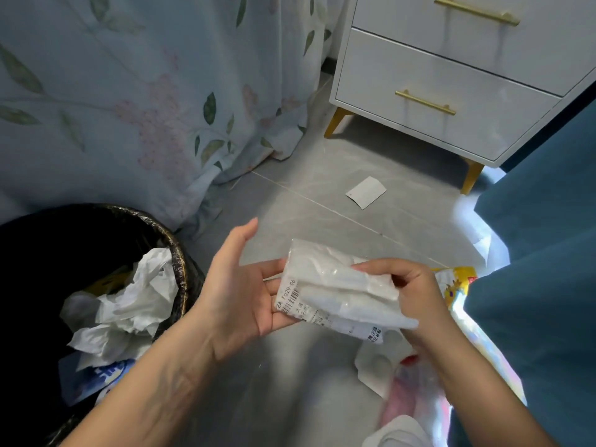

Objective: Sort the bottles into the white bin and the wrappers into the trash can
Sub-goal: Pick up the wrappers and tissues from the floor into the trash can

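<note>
A folded clear plastic wrapper [335,291] with a white barcode label is held above the grey floor in the middle of the view. My right hand [409,295] pinches its right end. My left hand [238,291] lies palm-up under its left end, fingers spread and touching it. At the lower left stands the trash can [179,253], lined with a black bag and holding crumpled white wrappers and a blue-printed packet. More wrappers lie on the floor under my right arm: a yellow packet [458,282], a pink-and-clear bag [409,395] and white plastic [374,366]. No bottle or white bin is in view.
A white nightstand [451,79] with gold handles and legs stands at the back right. A floral curtain [129,101] hangs behind the can. A small white card [366,191] lies on the tiles. Teal fabric [541,253] fills the right edge.
</note>
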`<state>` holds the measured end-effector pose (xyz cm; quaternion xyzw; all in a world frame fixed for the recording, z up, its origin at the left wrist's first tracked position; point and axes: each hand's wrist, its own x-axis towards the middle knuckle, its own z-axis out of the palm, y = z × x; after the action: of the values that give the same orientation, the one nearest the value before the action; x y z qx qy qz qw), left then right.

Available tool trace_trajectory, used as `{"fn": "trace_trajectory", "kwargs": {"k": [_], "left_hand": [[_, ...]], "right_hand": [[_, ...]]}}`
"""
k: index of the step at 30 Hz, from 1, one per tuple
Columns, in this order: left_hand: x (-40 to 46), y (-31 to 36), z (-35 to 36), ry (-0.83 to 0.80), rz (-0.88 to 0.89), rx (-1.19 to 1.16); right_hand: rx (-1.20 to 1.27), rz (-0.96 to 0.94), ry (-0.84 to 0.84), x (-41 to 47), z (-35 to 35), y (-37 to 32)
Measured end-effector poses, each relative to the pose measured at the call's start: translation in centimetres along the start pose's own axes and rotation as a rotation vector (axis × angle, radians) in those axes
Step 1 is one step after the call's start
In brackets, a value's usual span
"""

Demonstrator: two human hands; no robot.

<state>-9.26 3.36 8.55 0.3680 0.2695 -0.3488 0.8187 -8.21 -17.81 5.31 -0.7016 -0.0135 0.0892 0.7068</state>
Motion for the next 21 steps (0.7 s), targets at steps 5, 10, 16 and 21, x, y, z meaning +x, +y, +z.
{"fn": "trace_trajectory", "kwargs": {"k": [5, 10, 16, 21], "left_hand": [[-0.8, -0.1, 1.4, 0.085, 0.184, 0.456], [-1.1, -0.2, 0.4, 0.168, 0.328, 0.459], [-1.3, -0.4, 0.7, 0.200, 0.466, 0.401], [-3.3, 0.6, -0.2, 0.230, 0.549, 0.558]], "right_hand": [[-0.235, -0.258, -0.075, -0.3, 0.5, -1.0], [0.264, 0.128, -0.490, 0.0, -0.5, -2.7], [0.324, 0.399, -0.201, -0.3, 1.9, -2.4], [0.236, 0.357, -0.178, -0.9, 4.1, -2.8]]}}
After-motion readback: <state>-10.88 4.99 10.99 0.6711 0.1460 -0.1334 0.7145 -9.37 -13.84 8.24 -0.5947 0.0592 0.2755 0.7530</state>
